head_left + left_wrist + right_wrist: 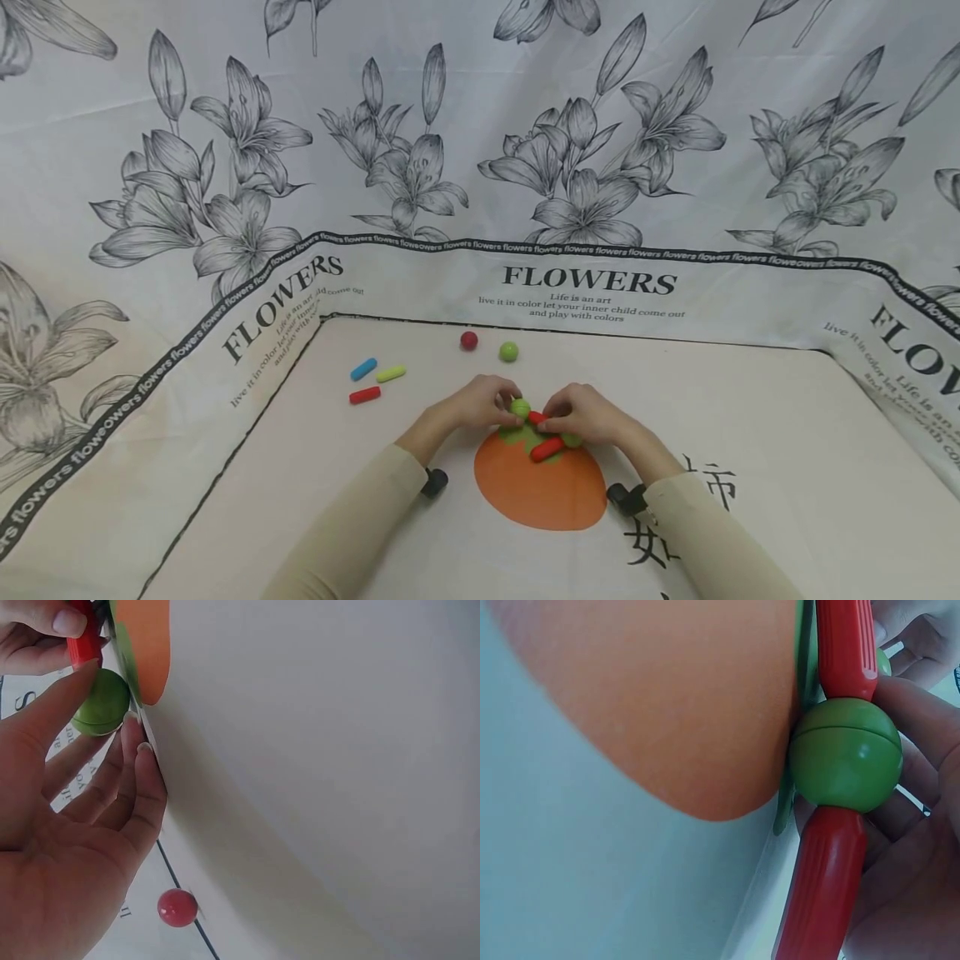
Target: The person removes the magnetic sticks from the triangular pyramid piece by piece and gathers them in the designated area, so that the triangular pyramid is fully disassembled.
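- The left hand (pixel 486 402) has its thumb and fingers closed round the left green ball (pixel 105 701), apparently to steady it against the end of the inner red rod (pixel 536 418); whether rod and ball are joined cannot be told.
- The right hand (pixel 585 414) is clamped on the inner red rod, thumb on one side, probably to keep it lined up with the ball.
- The right green ball (pixel 845 754) sits between the inner red rod and the outer red rod (pixel 825 885), touching both; the outer rod points towards the near side, its far end against the ball.
- This work is over the far edge of the orange persimmon print (pixel 532 496), at the middle of the bench (pixel 750 400).
- Spare parts lie beyond the hands, seemingly kept out of the way: a red ball (pixel 468 340) and a loose green ball (pixel 508 352) at the far side; a blue rod (pixel 363 369), yellow-green rod (pixel 391 373) and loose red rod (pixel 365 395) at far left.
- The backdrop (pixel 420 275) reads "FLOWERS", "Life is an art", "live it in color let your inner child come out and play with colors"; its dark band repeats "flowers".
- Right of the persimmon are black Chinese characters (pixel 720 483), 柿 and 如, partly covered by the right arm. No brand shows on the rods or balls.
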Demonstrator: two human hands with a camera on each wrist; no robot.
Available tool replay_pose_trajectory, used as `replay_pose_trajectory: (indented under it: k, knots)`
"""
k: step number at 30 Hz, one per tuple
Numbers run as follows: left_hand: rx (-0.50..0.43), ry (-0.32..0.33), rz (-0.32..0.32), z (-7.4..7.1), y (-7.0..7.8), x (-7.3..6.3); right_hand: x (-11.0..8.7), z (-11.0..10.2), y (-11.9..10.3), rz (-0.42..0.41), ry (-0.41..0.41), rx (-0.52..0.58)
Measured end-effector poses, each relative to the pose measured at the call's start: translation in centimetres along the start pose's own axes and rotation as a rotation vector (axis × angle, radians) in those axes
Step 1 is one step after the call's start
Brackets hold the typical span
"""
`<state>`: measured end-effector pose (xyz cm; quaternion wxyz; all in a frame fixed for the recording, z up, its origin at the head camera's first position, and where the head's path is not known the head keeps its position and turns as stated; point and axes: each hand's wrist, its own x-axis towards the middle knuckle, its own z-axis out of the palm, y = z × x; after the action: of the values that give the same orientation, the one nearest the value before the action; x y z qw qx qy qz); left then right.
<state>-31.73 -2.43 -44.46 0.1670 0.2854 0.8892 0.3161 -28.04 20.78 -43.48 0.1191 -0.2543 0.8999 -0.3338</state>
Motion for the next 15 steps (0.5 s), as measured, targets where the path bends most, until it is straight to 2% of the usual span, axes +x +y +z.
replay_pose_trajectory:
  k: [15]
  knots:
    - [-0.004,0.002,-0.013,-0.05,0.28,-0.34,-0.03,0.01,-0.03,0.009,-0.004,0.018]
